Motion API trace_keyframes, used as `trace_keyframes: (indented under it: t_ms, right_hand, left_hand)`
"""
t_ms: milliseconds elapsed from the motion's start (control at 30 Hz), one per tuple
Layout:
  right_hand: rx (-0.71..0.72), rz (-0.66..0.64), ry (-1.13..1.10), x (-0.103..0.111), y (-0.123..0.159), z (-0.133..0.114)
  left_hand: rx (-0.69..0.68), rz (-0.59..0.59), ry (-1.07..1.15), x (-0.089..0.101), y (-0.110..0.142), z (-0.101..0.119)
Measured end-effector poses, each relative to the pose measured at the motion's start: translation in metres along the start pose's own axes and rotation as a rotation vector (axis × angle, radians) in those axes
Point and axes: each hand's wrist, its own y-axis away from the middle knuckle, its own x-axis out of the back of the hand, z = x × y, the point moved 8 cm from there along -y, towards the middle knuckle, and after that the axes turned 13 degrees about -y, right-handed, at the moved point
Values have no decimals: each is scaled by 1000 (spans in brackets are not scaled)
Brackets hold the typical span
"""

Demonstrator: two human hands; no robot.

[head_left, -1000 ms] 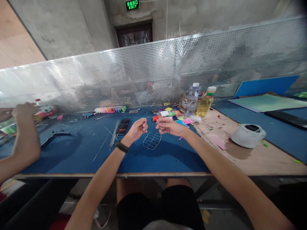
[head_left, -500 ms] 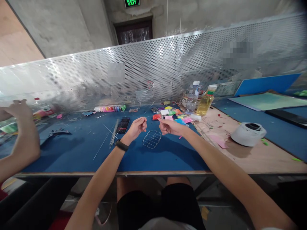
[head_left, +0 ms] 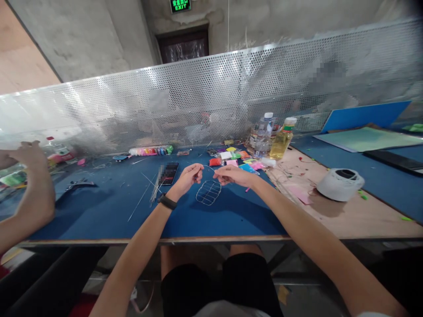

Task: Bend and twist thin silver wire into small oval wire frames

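Note:
A thin wire (head_left: 209, 167) arches between my two hands above the blue table mat. My left hand (head_left: 191, 175), with a black band on the wrist, pinches its left end. On the other end, the fingers of my right hand (head_left: 228, 174) are closed. Just below them on the mat lies a rounded wire grid frame (head_left: 208, 193), bent from similar wire and touched by neither hand. To the left of my left hand are a bundle of loose straight wires (head_left: 155, 192) and a dark phone (head_left: 170, 173).
Colourful clay packets (head_left: 226, 155) lie beyond my hands. A clear bottle (head_left: 265, 134) and a bottle of yellow liquid (head_left: 283, 138) stand to their right. A white roll-like object (head_left: 340, 184) sits on the bare board. Pliers-like tool (head_left: 77, 185) and a co-worker's arm (head_left: 38, 193) are at left.
My right hand shifted slightly right, then came back left toward my left hand. The wire between them now bows upward more visibly. The grid frame stays on the mat.

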Motion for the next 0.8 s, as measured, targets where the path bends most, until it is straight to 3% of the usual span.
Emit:
trace_keyframes:
  t_ms: [133,300,800]
  right_hand:
    - [68,-132,-125,-7,2,-6]
    - [112,-200,-184,-14,4,-11]
    - [102,-84,-68,-2,6,-15]
  left_hand:
    - [9,-24,-18,-3,0,-2]
    - [2,-40,-12,-5,1,0]
    - [-3,28,46,3,-1,5]
